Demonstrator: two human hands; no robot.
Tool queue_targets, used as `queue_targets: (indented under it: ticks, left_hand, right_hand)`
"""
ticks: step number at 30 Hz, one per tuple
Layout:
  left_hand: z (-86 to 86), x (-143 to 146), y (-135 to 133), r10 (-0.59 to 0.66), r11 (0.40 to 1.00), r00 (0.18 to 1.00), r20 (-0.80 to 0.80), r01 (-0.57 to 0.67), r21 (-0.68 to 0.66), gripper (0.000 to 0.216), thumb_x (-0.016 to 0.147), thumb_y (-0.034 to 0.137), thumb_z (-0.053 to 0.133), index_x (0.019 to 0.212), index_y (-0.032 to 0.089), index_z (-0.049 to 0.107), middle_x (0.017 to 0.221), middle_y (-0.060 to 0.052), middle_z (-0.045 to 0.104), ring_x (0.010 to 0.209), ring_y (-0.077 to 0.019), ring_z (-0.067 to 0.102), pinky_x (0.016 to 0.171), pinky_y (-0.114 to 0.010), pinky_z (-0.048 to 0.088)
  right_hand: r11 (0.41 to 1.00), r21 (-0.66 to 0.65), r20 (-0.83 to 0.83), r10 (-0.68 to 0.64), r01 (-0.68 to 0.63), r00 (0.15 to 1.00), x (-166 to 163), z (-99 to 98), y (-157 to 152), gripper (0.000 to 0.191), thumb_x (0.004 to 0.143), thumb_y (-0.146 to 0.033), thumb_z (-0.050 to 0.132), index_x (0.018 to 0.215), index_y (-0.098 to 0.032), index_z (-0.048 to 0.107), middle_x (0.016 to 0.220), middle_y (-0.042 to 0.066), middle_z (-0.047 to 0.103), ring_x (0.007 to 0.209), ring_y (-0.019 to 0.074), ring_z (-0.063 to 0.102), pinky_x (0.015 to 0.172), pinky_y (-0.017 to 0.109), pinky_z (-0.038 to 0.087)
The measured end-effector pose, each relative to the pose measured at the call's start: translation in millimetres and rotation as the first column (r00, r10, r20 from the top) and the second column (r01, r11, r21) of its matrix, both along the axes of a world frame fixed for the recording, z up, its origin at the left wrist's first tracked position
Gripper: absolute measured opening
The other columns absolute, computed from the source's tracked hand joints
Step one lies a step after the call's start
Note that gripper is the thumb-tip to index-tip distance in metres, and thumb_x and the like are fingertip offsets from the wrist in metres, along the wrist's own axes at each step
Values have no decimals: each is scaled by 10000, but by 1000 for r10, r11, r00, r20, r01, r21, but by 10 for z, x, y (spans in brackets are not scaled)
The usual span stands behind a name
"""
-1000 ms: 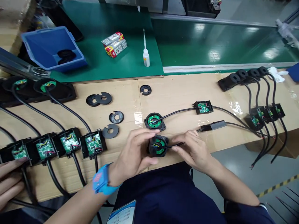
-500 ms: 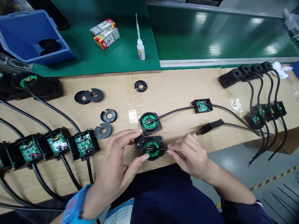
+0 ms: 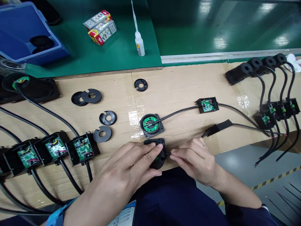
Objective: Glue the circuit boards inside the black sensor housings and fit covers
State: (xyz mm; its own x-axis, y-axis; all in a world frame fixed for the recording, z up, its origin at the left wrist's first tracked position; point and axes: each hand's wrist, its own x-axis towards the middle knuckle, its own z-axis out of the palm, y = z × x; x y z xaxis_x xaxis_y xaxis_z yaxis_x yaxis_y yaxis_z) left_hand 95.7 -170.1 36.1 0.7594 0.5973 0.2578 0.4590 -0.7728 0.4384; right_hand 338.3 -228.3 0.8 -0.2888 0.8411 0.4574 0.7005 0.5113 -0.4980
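My left hand (image 3: 128, 168) presses its fingertips on a black round cover (image 3: 158, 163), with the thumb at its near edge. The cover lies over a black square-flanged housing (image 3: 161, 142), hiding most of the green circuit board inside. To the right of it, my right hand (image 3: 196, 160) pinches the black cable (image 3: 167, 153) close to the housing. That cable leads on under the hand toward a black box (image 3: 217, 128) lying on its side. Just behind, a second flanged housing (image 3: 150, 125) sits uncovered, its round green board and wires showing.
Notched black rings (image 3: 108, 118) lie left of the hands, and another ring (image 3: 141, 85) lies behind. Wired boxes with boards (image 3: 83, 147) stand left; black cylinders (image 3: 240, 73) stand right. A glue bottle (image 3: 139, 44), printed carton (image 3: 101, 28) and blue bin (image 3: 54, 51) are farther back.
My left hand has turned over and moved right, bringing the black cover down from beside the near housing onto it. My right hand keeps its pinch on the cable. The view has shifted slightly.
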Motion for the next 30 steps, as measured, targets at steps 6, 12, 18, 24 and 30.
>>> queue_targets:
  ticks: [6,12,18,24,30]
  left_hand:
    - [6,62,14,10,996,995,-102,-1,87,418,1064,396,514,1339,101,626,1049,-78,694,936,-199,676,858,-352,570]
    - [48,100,55,-42,989,981,-190,68,131,402,1083,337,463,1293,43,640,961,-87,675,893,-225,647,813,-389,562]
    - [33,40,67,-115,980,960,-257,152,128,409,1098,159,309,1359,43,602,1031,-86,714,1017,-245,620,935,-397,530]
    - [23,-16,30,-151,960,941,-303,213,183,451,1040,65,306,1373,71,611,1173,-83,722,1074,-254,617,841,-377,511]
    - [-149,-84,-19,-87,966,977,-194,131,225,380,1069,190,434,1397,71,586,1258,-121,716,1148,-264,642,904,-374,519]
  right_hand:
    - [1000,2,8,-1,1,1000,6,-3,12,75,952,-155,723,1014,-158,682,828,22,736,706,128,611,677,307,453]
    - [997,71,50,-45,41,998,7,8,-37,61,944,-177,732,1004,-186,721,851,13,760,746,132,619,688,308,481]
    - [901,420,147,51,-109,988,-155,-90,-107,268,953,-458,715,917,-217,828,1041,20,791,752,132,617,617,313,473]
    - [925,379,74,14,-41,997,-381,-258,-66,217,943,-319,692,851,-146,785,808,25,752,625,105,600,518,263,457]
    - [931,363,100,5,-41,995,-392,-251,-67,160,900,-277,715,758,-207,735,746,-22,723,608,89,627,521,242,489]
